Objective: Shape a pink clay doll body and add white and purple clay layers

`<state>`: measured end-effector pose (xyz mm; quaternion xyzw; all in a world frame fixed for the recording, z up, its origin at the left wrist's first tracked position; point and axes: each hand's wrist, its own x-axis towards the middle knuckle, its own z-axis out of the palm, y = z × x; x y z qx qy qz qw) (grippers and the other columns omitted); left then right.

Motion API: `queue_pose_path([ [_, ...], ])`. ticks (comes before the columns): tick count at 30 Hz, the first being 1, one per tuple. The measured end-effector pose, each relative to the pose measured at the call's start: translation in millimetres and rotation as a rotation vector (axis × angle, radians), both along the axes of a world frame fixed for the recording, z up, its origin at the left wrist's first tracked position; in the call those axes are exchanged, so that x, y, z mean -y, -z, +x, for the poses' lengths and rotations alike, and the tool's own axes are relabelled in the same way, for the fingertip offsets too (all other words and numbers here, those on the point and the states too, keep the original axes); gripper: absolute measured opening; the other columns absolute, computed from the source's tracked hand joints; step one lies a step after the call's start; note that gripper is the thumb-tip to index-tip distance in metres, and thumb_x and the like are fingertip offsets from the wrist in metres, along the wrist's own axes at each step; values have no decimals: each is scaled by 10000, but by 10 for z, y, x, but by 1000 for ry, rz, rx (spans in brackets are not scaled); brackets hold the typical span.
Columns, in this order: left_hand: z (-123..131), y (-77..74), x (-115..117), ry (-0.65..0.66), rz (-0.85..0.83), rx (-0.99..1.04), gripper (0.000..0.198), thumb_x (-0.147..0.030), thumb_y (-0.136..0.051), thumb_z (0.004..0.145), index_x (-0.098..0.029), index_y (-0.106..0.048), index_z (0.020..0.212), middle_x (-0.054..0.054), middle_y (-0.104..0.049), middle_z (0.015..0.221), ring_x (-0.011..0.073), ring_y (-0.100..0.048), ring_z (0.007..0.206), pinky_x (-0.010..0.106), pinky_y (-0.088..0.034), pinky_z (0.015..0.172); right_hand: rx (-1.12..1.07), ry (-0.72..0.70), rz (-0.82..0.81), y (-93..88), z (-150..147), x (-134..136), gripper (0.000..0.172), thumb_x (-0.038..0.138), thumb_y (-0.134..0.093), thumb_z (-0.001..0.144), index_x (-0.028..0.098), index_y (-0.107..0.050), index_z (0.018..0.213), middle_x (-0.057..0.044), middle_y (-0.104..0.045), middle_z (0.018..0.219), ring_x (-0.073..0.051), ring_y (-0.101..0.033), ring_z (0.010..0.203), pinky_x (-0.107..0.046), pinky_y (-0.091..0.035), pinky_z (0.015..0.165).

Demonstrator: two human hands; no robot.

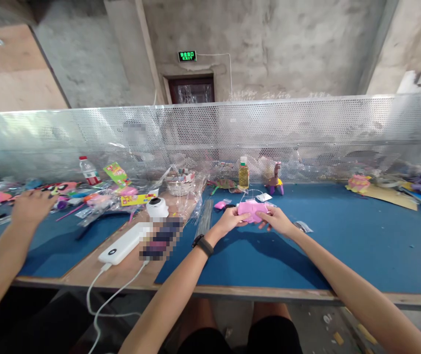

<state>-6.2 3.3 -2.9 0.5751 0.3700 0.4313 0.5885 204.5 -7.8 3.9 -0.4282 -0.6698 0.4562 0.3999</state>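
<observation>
A soft-looking pink piece (253, 210), perhaps modelling clay, is held up between both hands over the blue mat (350, 236). My left hand (230, 220), with a dark band on its wrist, pinches the left end. On the right end, my right hand (275, 220) grips with thumb in front and fingers behind. Just behind the hands lie a smaller pink lump (221, 204) and a white packet (264, 197). To the left of my left hand is a bundle of thin wires (205, 216).
At far left a co-worker's hand (31, 204) reaches over a cluttered mat. A white power bank (124, 243), a white camera (157, 208) and a basket (181, 184) stand between us. A yellow-liquid bottle (243, 174) and clay figure (277, 181) line the perforated metal screen (306, 128).
</observation>
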Motion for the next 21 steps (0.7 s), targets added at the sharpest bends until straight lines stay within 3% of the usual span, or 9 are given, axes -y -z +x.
queue_pose_path([
  [10,11,-30,24,-21,15,-37,495,-405,-911,618,-93,-761,972,116,-753,935,223,-712,841,352,-587,800,52,24,29,14,20,-19,390,506,-812,699,173,-701,868,-48,-757,769,-218,-736,752,-224,-592,523],
  [17,29,-23,92,76,24,-56,581,-374,-929,593,-122,-746,1083,138,-746,1022,228,-710,887,360,-583,811,94,32,115,60,-24,-20,398,519,-779,729,159,-688,874,-50,-749,752,-185,-706,654,-237,-590,535],
  [21,42,0,83,34,75,-73,578,-407,-921,595,-116,-755,1066,118,-750,968,229,-706,868,370,-580,827,61,-5,76,46,-39,7,399,519,-758,757,170,-660,922,-52,-753,780,-199,-728,716,-233,-590,535],
])
